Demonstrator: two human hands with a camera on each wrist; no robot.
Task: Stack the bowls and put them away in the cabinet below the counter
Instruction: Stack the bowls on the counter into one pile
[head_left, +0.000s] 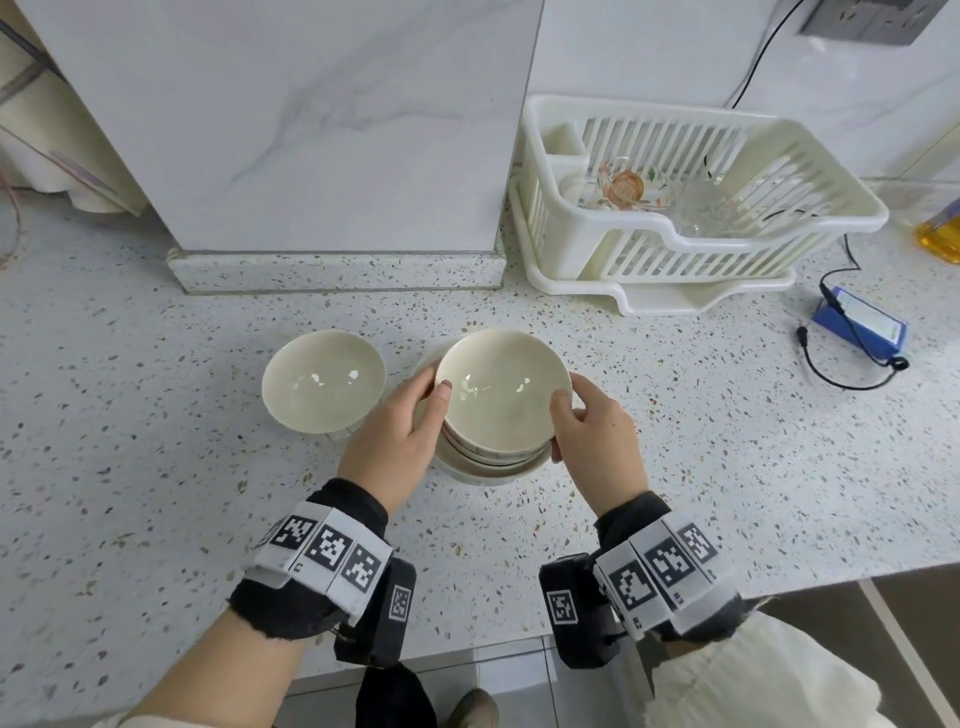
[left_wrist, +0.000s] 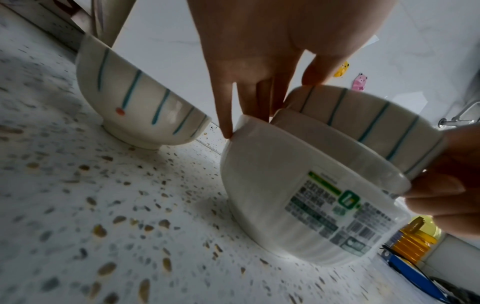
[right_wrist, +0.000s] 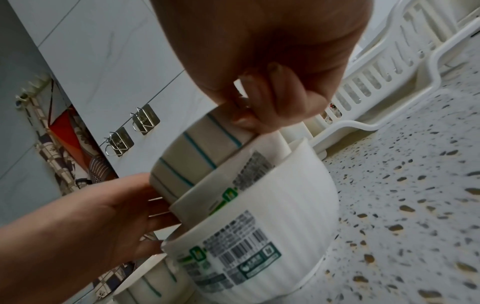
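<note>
A cream bowl with blue stripes (head_left: 501, 395) (left_wrist: 363, 123) (right_wrist: 192, 160) sits tilted on top of a stack of white labelled bowls (head_left: 488, 473) (left_wrist: 272, 185) (right_wrist: 285, 195) on the speckled counter (head_left: 156, 415). My left hand (head_left: 431, 395) (left_wrist: 272, 107) grips its left rim, thumb inside and fingers down the outside. At the right rim my right hand (head_left: 566, 415) (right_wrist: 259, 107) holds it with the thumb on top and the fingers curled against the side. A second striped bowl (head_left: 322, 384) (left_wrist: 135, 107) stands alone just left of the stack.
A white dish rack (head_left: 779, 223) with glassware stands at the back right. A blue device (head_left: 860, 322) with a black cable lies right of it, a yellow bottle (head_left: 940, 234) beyond. A marble column (head_left: 311, 130) rises behind the bowls. The counter's front edge is by my wrists.
</note>
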